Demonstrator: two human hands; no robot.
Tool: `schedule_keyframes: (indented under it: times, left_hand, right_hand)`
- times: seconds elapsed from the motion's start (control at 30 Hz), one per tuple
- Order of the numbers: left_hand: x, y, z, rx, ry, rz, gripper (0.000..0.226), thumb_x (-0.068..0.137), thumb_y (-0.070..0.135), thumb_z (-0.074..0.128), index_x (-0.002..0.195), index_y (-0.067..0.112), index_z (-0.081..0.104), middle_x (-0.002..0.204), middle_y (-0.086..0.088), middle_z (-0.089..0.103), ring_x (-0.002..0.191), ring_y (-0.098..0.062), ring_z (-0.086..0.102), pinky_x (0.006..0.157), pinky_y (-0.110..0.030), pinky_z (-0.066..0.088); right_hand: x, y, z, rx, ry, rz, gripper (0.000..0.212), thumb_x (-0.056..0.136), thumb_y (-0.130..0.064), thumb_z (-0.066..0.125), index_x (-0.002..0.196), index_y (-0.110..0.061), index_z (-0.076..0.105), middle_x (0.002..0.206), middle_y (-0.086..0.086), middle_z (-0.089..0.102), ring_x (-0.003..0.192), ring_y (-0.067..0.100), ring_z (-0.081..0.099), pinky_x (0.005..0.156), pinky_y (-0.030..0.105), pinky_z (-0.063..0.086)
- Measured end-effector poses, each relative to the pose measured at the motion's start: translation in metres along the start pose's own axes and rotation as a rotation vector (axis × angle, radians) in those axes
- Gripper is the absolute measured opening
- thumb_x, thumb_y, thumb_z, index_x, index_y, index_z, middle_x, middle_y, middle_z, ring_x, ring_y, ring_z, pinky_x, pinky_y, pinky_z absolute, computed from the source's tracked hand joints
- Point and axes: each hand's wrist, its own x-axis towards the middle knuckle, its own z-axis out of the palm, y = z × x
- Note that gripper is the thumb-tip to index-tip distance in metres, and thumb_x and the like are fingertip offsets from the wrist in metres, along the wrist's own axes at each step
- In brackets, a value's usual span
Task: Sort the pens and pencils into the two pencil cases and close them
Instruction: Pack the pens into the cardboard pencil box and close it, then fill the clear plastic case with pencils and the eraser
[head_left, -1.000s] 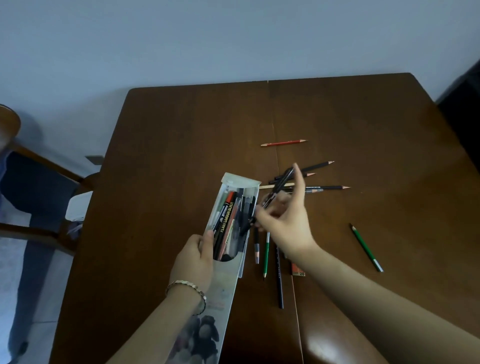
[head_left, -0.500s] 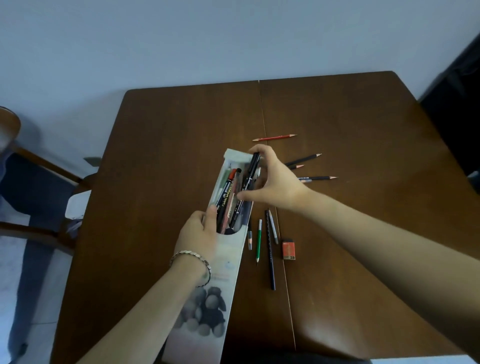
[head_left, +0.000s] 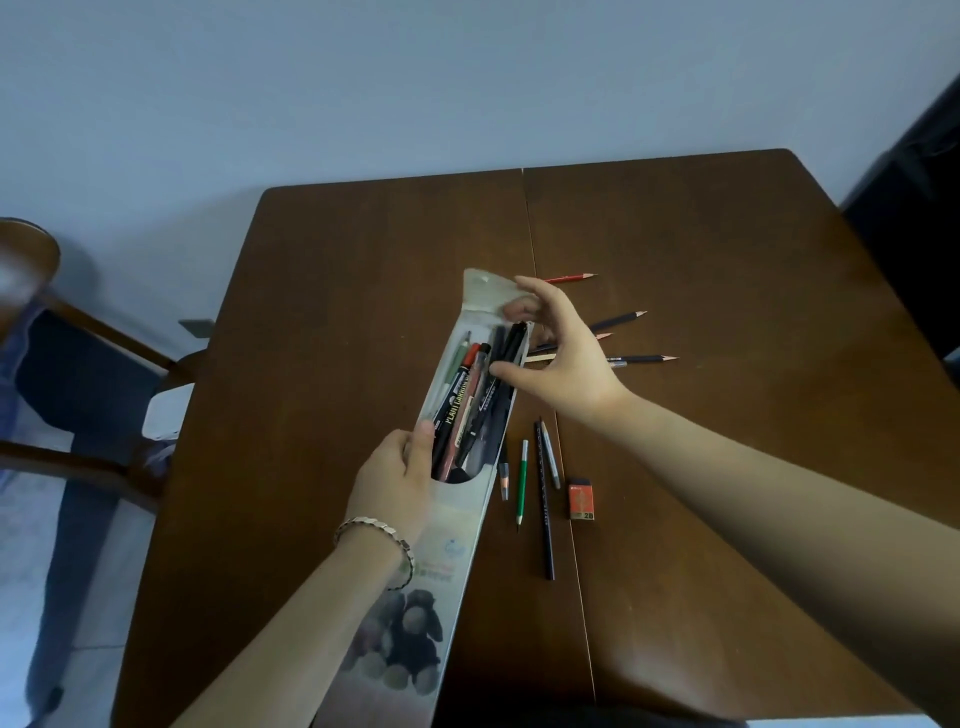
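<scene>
Your right hand (head_left: 566, 358) spread, holding nothing, over the pens (head_left: 457, 410) in the pencil case (head_left: 447, 561), your left hand (head_left: 395, 478) gripping its edge, loose pencils (head_left: 522, 478) and eraser (head_left: 581, 499) alongside, dark pencils (head_left: 647, 358) half hidden behind your wrist

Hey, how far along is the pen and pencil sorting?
Several pens already sit in the pale translucent pencil case. The left hand grips it; the right hand hovers empty over its mouth. Loose pencils lie on the brown wooden table, the case is unclosed, and no second case shows.
</scene>
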Motion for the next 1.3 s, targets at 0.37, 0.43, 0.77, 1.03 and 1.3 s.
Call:
schedule_keyframes:
  times: [0.37,0.43,0.77,1.03,1.3]
  left_hand:
    - [0.003,-0.014,0.001,0.020,0.040,-0.033,0.041,0.097,0.043,0.027,0.082,0.014,0.052,0.063,0.003,0.050,0.052,-0.010,0.043,0.045,-0.022,0.029]
    - [0.008,-0.025,0.001,0.031,0.071,-0.078,0.042,0.098,0.042,0.025,0.085,0.012,0.052,0.065,0.002,0.050,0.054,-0.012,0.045,0.046,-0.023,0.029]
    - [0.054,-0.107,0.003,0.181,0.140,-0.441,0.056,0.098,0.043,0.019,0.110,0.001,0.054,0.078,-0.010,0.054,0.075,-0.031,0.056,0.061,-0.032,0.041]
    - [0.032,-0.046,0.042,0.454,0.158,-0.007,0.068,0.089,0.046,0.049,0.143,0.011,0.028,0.144,-0.013,0.034,0.132,-0.028,0.035,0.108,-0.038,0.035]
    - [0.034,-0.032,0.064,0.520,-0.242,-0.154,0.082,0.081,0.050,0.059,0.142,0.008,0.022,0.135,-0.013,0.044,0.123,-0.027,0.047,0.098,-0.037,0.047]
  right_hand:
    - [-0.015,-0.003,0.018,-0.101,-0.205,-0.021,0.066,0.083,-0.012,0.067,0.139,-0.017,0.032,0.130,-0.001,0.051,0.122,0.003,0.049,0.100,0.019,0.043]
    - [-0.015,0.001,0.013,-0.100,-0.095,0.029,0.054,0.088,-0.010,0.060,0.137,-0.017,0.038,0.130,0.000,0.052,0.120,0.003,0.051,0.093,0.013,0.045]
    - [-0.044,0.052,-0.001,-0.285,-0.122,0.402,0.025,0.093,-0.007,0.050,0.114,-0.015,0.059,0.116,0.000,0.059,0.103,0.007,0.052,0.085,0.015,0.040]
    - [-0.062,0.061,0.035,-0.648,-0.299,0.704,0.033,0.093,-0.016,0.052,0.126,-0.010,0.046,0.106,0.008,0.064,0.088,0.018,0.065,0.073,0.028,0.058]
    - [-0.070,0.066,0.068,-0.849,-0.297,0.686,0.032,0.092,0.001,0.046,0.122,-0.007,0.038,0.108,0.014,0.066,0.090,0.026,0.068,0.071,0.029,0.055]
